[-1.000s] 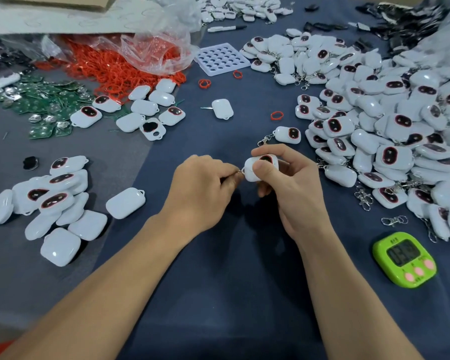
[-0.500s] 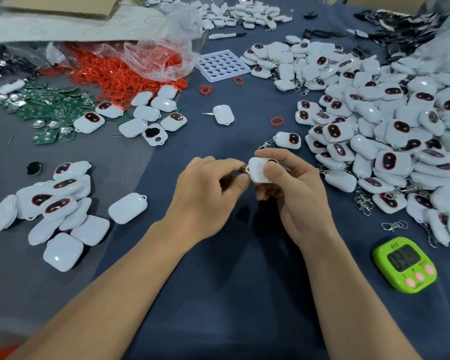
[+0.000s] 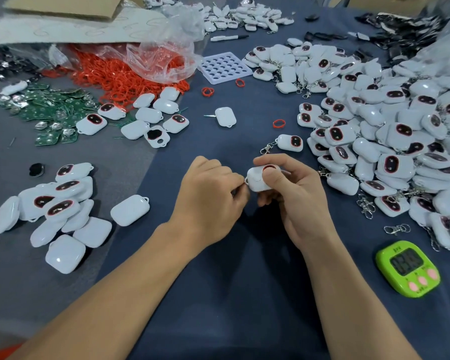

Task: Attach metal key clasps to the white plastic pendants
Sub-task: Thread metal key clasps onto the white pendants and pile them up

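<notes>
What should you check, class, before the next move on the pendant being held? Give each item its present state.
1. Grip of right hand on held pendant: ok.
2. Its loop end faces the left hand: ok.
3. A clasp pinched in left hand: cannot tell, fingers hide it.
4. That clasp through the loop: cannot tell.
5. A spare clasp lies on the cloth nearby: ok.

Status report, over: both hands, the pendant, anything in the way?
Right hand grips white pendant. Left hand pinches at its loop; what it feeds in is hidden. Nothing blocks the hands; loose clasp lies right, by green timer.
</notes>
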`<state>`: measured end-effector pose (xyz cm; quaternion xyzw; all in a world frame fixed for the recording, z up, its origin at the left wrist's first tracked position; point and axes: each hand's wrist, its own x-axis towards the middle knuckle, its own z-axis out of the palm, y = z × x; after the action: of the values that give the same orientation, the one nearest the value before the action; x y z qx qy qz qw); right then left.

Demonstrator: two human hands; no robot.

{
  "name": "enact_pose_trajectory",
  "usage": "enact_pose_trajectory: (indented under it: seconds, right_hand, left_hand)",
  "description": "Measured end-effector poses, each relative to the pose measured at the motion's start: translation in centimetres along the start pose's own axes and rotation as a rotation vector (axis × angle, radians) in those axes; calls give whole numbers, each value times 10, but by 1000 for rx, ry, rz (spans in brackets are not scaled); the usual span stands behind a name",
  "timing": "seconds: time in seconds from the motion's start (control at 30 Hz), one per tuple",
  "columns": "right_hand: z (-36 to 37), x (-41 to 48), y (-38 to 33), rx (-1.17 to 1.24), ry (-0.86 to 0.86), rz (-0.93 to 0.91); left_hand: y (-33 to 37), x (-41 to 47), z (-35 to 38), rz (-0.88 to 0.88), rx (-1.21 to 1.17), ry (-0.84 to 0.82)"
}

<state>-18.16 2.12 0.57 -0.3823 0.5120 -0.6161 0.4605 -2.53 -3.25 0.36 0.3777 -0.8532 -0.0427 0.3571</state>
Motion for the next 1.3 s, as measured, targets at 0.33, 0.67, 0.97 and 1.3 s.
enact_pose_trajectory:
  seconds: [0.33, 0.67, 0.97, 1.3]
  right_hand:
    - [1, -1, 1, -39, 47, -15]
    - [-38, 23, -43, 914, -10, 97]
    - [22, 35, -24, 159, -58, 199]
    - [92, 7, 10, -680, -160, -32]
  left_hand:
    - [-13, 6, 3, -460, -111, -6]
    - [-23, 10, 3, -575, -165, -127]
    - [-19, 9, -15, -268, 63, -145]
    - [-125, -84, -141, -702, 485, -206]
